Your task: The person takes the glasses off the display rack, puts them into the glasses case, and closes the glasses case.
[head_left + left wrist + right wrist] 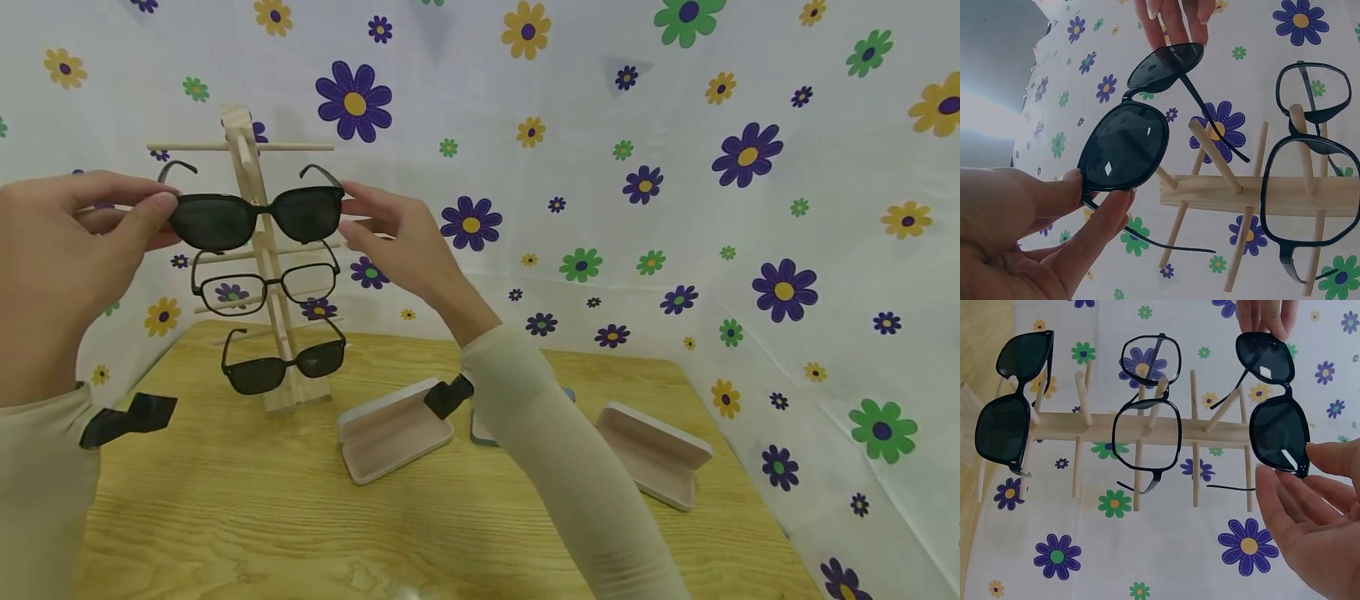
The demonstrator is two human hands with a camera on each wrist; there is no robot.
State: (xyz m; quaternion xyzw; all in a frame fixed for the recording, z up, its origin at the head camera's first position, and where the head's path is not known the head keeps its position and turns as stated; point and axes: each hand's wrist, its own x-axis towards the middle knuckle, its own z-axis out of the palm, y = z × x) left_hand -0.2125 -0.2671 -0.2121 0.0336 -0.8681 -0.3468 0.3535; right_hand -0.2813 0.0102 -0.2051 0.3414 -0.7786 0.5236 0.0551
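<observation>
Dark sunglasses (303, 215) are held up near the top of a wooden glasses rack (264, 242), temples pointing toward it. My left hand (97, 242) pinches their left hinge corner between thumb and fingers. At the opposite corner, my right hand (397, 237) holds the frame with thumb and fingertips. In the left wrist view the temples of these sunglasses (1125, 147) reach toward the upper pegs. Clear black-framed glasses (232, 296) hang on the rack just below. Lower still on it sits a second pair of sunglasses (257, 375).
An open glasses case (397, 437) with a pale lining lies right of the rack's base. Another open case (652, 458) stands farther right. Between them a blue-edged case (482, 432) is partly hidden behind my right sleeve. A flowered cloth (577, 200) hangs behind the wooden table (300, 517).
</observation>
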